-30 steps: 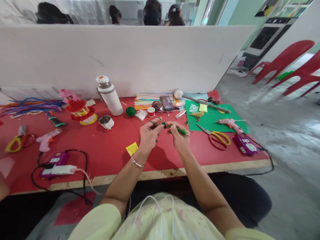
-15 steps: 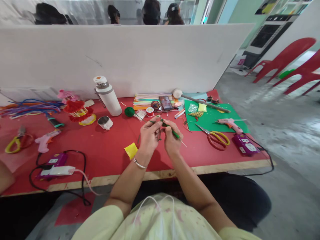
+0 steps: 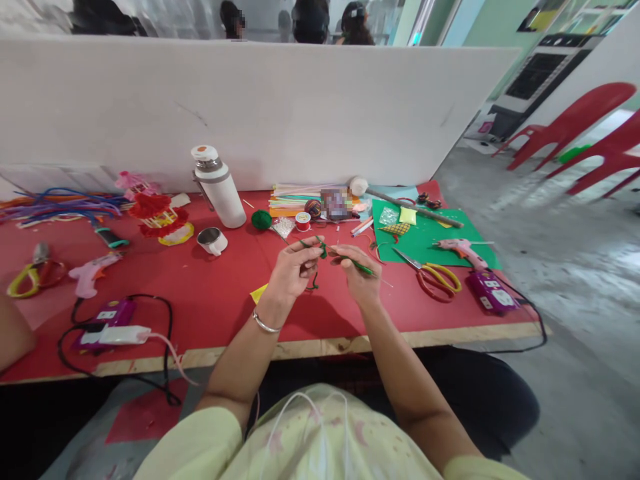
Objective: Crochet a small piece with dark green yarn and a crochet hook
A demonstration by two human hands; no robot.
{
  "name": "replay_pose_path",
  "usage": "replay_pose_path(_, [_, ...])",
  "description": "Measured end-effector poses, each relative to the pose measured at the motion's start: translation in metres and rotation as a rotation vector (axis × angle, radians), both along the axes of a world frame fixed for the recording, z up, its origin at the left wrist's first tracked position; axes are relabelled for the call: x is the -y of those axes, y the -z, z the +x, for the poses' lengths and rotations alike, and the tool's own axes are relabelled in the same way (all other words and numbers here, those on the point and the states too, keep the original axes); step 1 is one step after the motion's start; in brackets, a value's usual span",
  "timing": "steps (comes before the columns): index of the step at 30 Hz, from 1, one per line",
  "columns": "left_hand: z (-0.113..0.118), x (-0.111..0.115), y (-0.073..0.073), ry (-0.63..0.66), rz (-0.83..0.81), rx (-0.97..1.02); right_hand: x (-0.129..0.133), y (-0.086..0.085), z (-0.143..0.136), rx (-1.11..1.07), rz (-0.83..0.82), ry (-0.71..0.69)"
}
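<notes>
The left hand's [image 3: 291,272] fingers pinch a small green yarn piece [image 3: 323,251] above the tabletop [image 3: 200,287]; the right hand [image 3: 363,280] grips a crochet hook [image 3: 363,269]. Little seems worked, the far yarn ball [image 3: 261,220] still wound.

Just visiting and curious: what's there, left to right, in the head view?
Pink plastic glue gun, white metal-lined cup, round green yarn ball, left hand, right hand, yellow-and-red-handled scissors, red plastic chairs.
</notes>
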State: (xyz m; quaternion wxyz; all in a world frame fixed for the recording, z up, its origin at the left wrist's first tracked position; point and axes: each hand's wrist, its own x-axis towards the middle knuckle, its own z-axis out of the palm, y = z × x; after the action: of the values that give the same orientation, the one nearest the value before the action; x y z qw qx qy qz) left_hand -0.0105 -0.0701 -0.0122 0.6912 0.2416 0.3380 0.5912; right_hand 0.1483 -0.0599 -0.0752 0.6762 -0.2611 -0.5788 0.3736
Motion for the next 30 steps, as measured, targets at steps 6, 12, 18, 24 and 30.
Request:
replay_pose_path(6, [-0.005, 0.0, 0.006, 0.006, 0.029, -0.088, 0.006, -0.009, 0.011, 0.157, 0.021, 0.043])
replay_pose_path(12, [-0.01, -0.003, 0.002, 0.034, 0.053, -0.142, 0.01, -0.022, 0.024, 0.274, 0.099, 0.032])
replay_pose_path(18, [-0.017, -0.007, -0.005, 0.136, 0.045, -0.197, 0.007, -0.04, 0.038, 0.412, 0.144, -0.059])
replay_pose_path(24, [-0.029, -0.018, -0.007, 0.326, 0.033, -0.229, -0.003, -0.061, 0.053, 0.501, 0.172, -0.2])
replay_pose_path(30, [-0.017, -0.025, -0.01, 0.275, 0.151, -0.275, -0.012, -0.039, 0.036, 0.188, -0.046, -0.275])
